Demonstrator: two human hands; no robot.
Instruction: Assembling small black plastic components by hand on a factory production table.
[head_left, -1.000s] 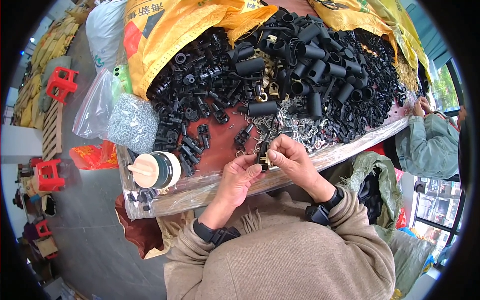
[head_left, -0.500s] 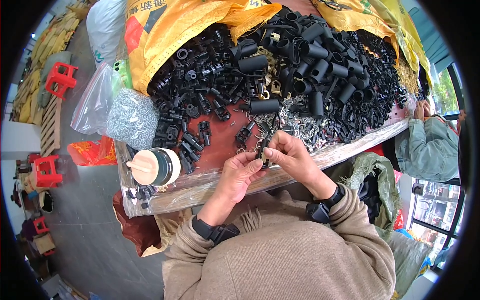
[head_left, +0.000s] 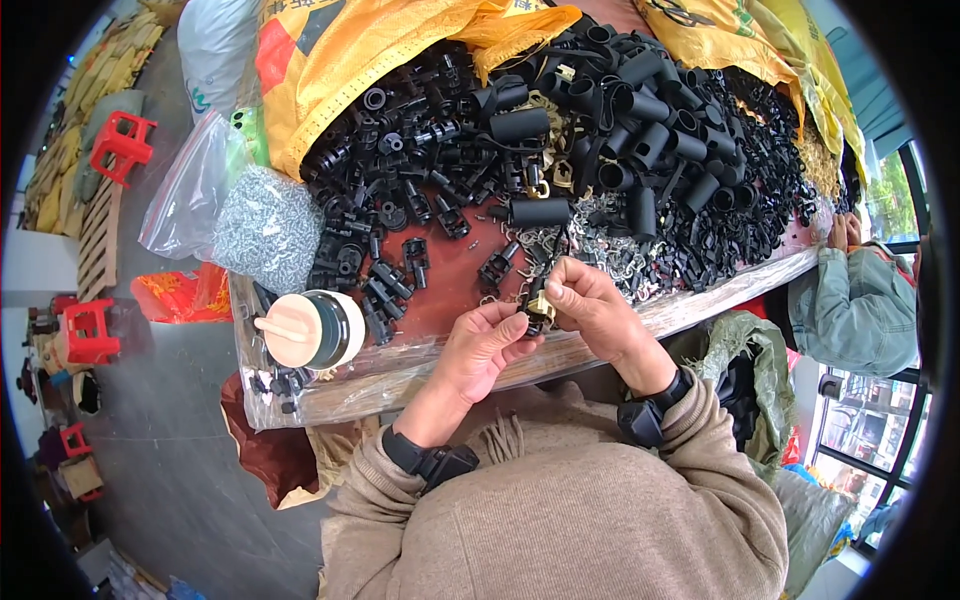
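Observation:
Close to the table's front edge, my two hands meet over one small assembly. My left hand (head_left: 477, 358) is closed on a black plastic part (head_left: 537, 324), its thumb and fingers pinching it from the left. A shiny brass-coloured piece (head_left: 541, 304) sits on or against the upper side of that part; exactly how they join is hidden by fingers. With thumb and forefinger bent together, my right hand (head_left: 607, 325) grips at the brass-coloured piece from the right. Just beyond lie a black cylinder (head_left: 539, 212) and a black slotted fitting (head_left: 498, 264).
Black fittings (head_left: 385, 210), black tubes (head_left: 650, 140) and pale metal hooks (head_left: 605, 230) heap across the red tabletop (head_left: 447, 285). A lidded cup (head_left: 315, 330) and a bag of screws (head_left: 268, 226) stand left. Another person's sleeve (head_left: 855, 310) is at right.
The brass-coloured piece now shows clearly between my hands, where mostly the black part was seen. My right fingers have shifted slightly right and curled. My left hand stays nearly in place.

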